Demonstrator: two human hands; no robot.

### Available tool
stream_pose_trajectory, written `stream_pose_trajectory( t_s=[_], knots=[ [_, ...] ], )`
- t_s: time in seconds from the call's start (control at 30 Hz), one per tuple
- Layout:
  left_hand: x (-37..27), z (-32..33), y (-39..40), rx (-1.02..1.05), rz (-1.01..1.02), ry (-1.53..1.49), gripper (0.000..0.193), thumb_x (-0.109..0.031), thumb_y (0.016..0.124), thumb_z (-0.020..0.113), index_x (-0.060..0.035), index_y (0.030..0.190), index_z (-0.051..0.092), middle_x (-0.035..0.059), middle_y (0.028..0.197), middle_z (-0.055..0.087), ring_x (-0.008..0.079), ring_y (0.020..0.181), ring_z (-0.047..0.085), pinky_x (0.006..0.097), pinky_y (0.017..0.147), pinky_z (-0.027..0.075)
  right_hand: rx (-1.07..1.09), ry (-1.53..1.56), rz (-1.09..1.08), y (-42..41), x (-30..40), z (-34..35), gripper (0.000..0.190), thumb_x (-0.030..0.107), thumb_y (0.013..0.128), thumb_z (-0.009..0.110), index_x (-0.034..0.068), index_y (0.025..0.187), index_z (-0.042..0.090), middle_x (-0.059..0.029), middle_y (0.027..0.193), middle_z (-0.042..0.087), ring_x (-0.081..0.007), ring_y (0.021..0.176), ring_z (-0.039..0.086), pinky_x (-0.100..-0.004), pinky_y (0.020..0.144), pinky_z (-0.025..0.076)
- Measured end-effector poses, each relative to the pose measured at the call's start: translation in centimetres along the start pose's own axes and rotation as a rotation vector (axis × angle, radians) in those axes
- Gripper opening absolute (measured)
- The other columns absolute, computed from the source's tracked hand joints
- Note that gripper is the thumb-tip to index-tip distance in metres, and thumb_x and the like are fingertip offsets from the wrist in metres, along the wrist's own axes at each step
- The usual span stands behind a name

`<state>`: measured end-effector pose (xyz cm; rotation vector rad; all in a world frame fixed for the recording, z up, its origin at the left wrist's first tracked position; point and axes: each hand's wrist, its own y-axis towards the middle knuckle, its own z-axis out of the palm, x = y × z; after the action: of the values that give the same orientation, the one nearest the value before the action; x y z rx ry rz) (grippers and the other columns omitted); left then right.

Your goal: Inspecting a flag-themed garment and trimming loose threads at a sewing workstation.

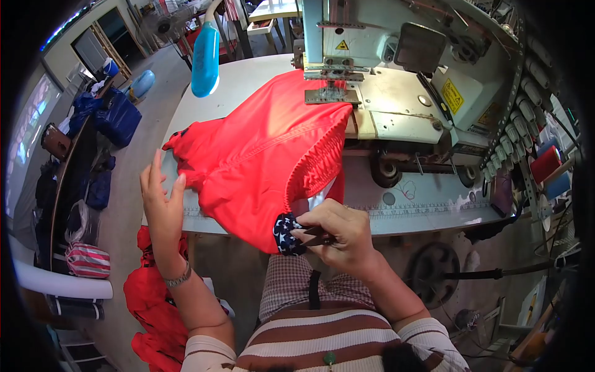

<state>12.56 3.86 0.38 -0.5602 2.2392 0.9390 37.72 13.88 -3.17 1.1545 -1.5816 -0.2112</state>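
Note:
A red garment (251,153) with a gathered elastic edge is spread over the machine table, its far end under the presser foot (332,95) of a multi-needle sewing machine (346,46). My right hand (346,232) pinches its near corner, where navy fabric with white stars (286,232) shows. Dark metal thread snips (318,238) sit in the same hand, their blades pointing left; part of them is hidden by the fingers. At the garment's left side my left hand (162,190) is raised with fingers apart and holds nothing. Whether its thumb touches the cloth I cannot tell.
A blue lamp (205,60) hangs above the table's left part. A printed ruler (409,210) runs along the table's front edge. More red garments (153,302) hang at lower left. Thread cones (545,165) stand at right, above a black handwheel (432,274).

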Motion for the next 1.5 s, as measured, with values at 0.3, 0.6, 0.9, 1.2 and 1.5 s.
stream_pose_trajectory(
  t_s=[0.3, 0.6, 0.9, 1.2, 1.5],
  knots=[
    [-8.1, 9.2, -0.3, 0.828, -0.175, -0.898, 0.029, -0.012, 0.084, 0.064, -0.0004, 0.108, 0.054, 0.0008, 0.091, 0.059, 0.0056, 0.082, 0.055, 0.0207, 0.072, 0.047, 0.093, -0.149, -0.1, 0.1, 0.5, 0.1, 0.036, 0.002, 0.055, 0.071, 0.006, 0.089, 0.061, -0.0084, 0.074, 0.057, -0.0226, 0.06, 0.058, -0.0304, 0.053, 0.046],
    [-7.7, 10.1, -1.6, 0.682, -0.303, -1.09, 0.029, -0.005, 0.083, 0.063, 0.0007, 0.109, 0.055, 0.0041, 0.098, 0.063, 0.0084, 0.087, 0.059, 0.0232, 0.078, 0.049, 0.01, -0.078, 0.402, 1.5, 1.6, -4.9, 0.03, 0.008, 0.079, 0.063, 0.001, 0.108, 0.058, -0.006, 0.088, 0.059, -0.0096, 0.081, 0.054, -0.0224, 0.07, 0.042],
    [-6.7, 10.3, -2.9, 0.588, -0.394, -1.214, 0.02, -0.01, 0.086, 0.06, 0.0009, 0.103, 0.058, 0.004, 0.093, 0.063, 0.0066, 0.08, 0.059, 0.0209, 0.071, 0.048, -0.189, -0.167, 0.239, 3.3, 0.4, -3.7, 0.023, 0.007, 0.081, 0.063, 0.001, 0.103, 0.059, -0.0062, 0.083, 0.061, -0.0089, 0.073, 0.055, -0.0231, 0.065, 0.044],
    [-6.2, 10.8, -3.5, 0.511, -0.385, -1.288, 0.022, -0.016, 0.09, 0.055, 0.0009, 0.103, 0.058, 0.0033, 0.09, 0.063, 0.0059, 0.08, 0.058, 0.0202, 0.072, 0.047, -0.086, -0.33, 0.167, 4.2, 0.5, -3.0, 0.02, 0.006, 0.077, 0.064, 0.0, 0.096, 0.062, -0.0111, 0.081, 0.064, -0.0132, 0.064, 0.059, -0.0244, 0.059, 0.046],
    [-6.6, 10.7, -3.4, 0.5, -0.344, -1.229, 0.019, -0.007, 0.084, 0.062, 0.0006, 0.101, 0.06, 0.0035, 0.09, 0.064, 0.0066, 0.08, 0.059, 0.0213, 0.073, 0.048, -0.048, -0.346, 0.173, 4.5, 0.4, -3.0, 0.021, 0.005, 0.077, 0.064, 0.0, 0.097, 0.062, -0.0122, 0.078, 0.065, -0.016, 0.063, 0.062, -0.0258, 0.058, 0.047]
  ],
)
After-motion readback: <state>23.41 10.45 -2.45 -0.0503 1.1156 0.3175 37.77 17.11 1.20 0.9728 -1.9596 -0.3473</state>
